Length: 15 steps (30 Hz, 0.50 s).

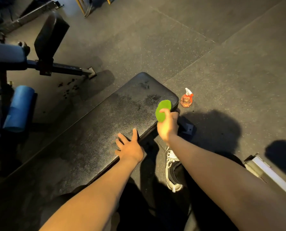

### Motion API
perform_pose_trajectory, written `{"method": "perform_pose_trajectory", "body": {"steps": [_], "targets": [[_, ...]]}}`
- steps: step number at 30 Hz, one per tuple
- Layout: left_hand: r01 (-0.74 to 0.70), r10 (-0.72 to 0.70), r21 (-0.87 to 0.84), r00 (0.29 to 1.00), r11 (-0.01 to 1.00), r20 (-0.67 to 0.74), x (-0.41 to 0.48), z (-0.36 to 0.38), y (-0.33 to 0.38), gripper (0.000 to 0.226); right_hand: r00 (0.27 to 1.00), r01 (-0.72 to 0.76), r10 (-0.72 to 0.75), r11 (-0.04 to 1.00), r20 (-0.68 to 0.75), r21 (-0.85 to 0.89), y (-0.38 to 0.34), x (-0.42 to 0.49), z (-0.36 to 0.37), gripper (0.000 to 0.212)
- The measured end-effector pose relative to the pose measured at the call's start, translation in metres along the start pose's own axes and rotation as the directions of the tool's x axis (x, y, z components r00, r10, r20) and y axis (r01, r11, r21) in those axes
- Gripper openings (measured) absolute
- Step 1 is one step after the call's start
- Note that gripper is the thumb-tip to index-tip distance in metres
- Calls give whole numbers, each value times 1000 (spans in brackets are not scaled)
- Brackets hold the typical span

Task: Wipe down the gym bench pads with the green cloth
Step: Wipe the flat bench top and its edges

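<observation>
A long black bench pad (105, 130) runs from the lower left up to the centre, with damp dark patches near its far end. My right hand (168, 127) grips the bunched green cloth (163, 110) at the pad's right edge, near the far corner. My left hand (130, 147) rests flat on the pad's near-right edge, fingers spread and straight.
An orange spray bottle (186, 99) with a white trigger stands on the rubber floor just right of the pad's far corner. Another bench with a dark pad (50, 34) and a blue foam roller (19, 108) is at left. My shoe (172, 169) is below the cloth hand.
</observation>
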<state>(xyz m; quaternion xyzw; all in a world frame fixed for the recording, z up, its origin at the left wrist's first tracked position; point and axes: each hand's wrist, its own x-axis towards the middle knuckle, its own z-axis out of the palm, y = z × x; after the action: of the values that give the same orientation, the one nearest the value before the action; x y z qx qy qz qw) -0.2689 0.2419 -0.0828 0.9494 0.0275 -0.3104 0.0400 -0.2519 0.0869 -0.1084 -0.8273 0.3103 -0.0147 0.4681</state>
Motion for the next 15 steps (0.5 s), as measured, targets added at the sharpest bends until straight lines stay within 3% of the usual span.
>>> {"method": "perform_pose_trajectory", "body": {"steps": [4,7,9,12,15], "targets": [[22,-22,-49,1000,999,-2,2,1,15,87,990,67,-70,997,126,23,-2,-31,19,40],[-69,68,-28,996,997,-54,5,-3,17,80,959,139,-135,990,248,1,-3,-39,23,36],[-157,156,-11,986,988,-58,9,-9,20,79,966,102,-115,992,230,70,-4,-32,24,31],[-172,172,-8,985,985,-19,14,-16,22,83,990,-50,23,980,136,194,-6,-14,12,22],[-168,168,-4,986,986,-26,14,-15,20,86,993,-65,51,988,103,141,-5,10,-3,32]]}}
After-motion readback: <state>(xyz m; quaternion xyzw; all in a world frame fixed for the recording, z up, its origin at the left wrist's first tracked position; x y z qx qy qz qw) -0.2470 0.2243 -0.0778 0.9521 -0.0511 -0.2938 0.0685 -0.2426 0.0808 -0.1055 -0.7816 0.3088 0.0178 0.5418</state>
